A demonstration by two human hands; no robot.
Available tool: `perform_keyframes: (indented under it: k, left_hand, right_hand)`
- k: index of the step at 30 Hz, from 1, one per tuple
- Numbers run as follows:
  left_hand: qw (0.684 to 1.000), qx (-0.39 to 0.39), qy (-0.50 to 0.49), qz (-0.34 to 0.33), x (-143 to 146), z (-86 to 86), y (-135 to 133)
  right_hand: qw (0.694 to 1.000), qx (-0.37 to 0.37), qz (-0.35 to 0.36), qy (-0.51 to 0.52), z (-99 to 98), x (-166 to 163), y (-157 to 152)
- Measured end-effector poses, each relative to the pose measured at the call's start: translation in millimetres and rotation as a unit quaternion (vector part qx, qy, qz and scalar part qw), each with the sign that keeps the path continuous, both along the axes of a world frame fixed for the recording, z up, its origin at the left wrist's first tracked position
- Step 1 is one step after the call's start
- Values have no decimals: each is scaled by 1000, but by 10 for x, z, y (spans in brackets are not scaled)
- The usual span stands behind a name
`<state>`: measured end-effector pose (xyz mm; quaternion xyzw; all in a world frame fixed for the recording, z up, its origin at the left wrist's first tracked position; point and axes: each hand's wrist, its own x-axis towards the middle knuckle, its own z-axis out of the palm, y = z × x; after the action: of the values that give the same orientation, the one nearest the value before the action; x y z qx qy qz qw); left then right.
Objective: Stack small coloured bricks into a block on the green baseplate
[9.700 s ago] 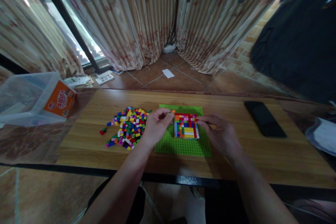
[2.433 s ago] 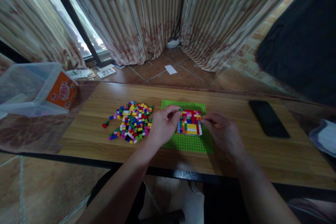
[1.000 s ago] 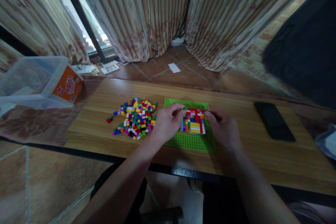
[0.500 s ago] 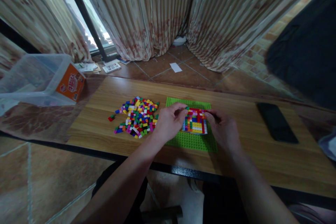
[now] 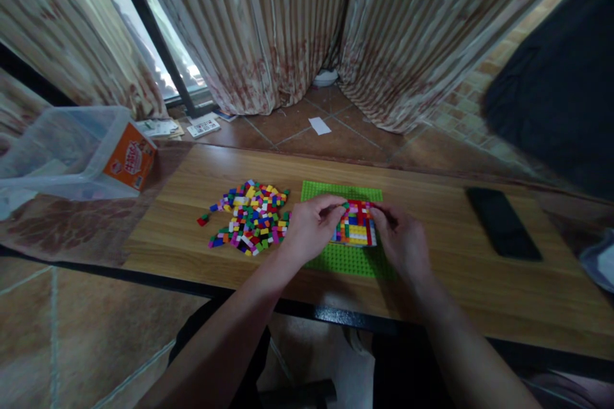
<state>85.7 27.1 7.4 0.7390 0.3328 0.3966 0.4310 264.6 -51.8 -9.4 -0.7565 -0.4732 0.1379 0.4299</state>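
Left hand (image 5: 309,230) is pinched shut on a small green brick (image 5: 344,206) over the green baseplate (image 5: 345,260), at the far left corner of the multicoloured brick panel (image 5: 357,228) pressed onto it. Right hand (image 5: 400,239) curls against the panel's right edge; grip cannot be confirmed. Judged light, rigid and smooth: best taken by its sides with the fingertips. Loose bricks (image 5: 249,217) lie left of the baseplate, a phone (image 5: 503,223) right. Far left, a clear plastic bin (image 5: 57,147) holds an orange carton (image 5: 129,163).
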Motion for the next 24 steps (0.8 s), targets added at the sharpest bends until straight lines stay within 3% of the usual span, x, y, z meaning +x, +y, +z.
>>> perform_keyframes:
  k: [4,7,12,24]
  left_hand:
    - [1000,-1,18,-1,-5,9,-2]
    - [1000,-10,24,0,-3,6,-8]
    - [1000,-22,7,-16,9,3,-35]
    - [997,48,34,-53,3,45,-120]
  right_hand:
    - [999,11,-17,-31,23,28,-23]
    - [995,66,-21,-70,81,-5,-50]
    - [984,139,70,-90,181,-188,-70]
    - [979,135,124,-92,138,-280,-53]
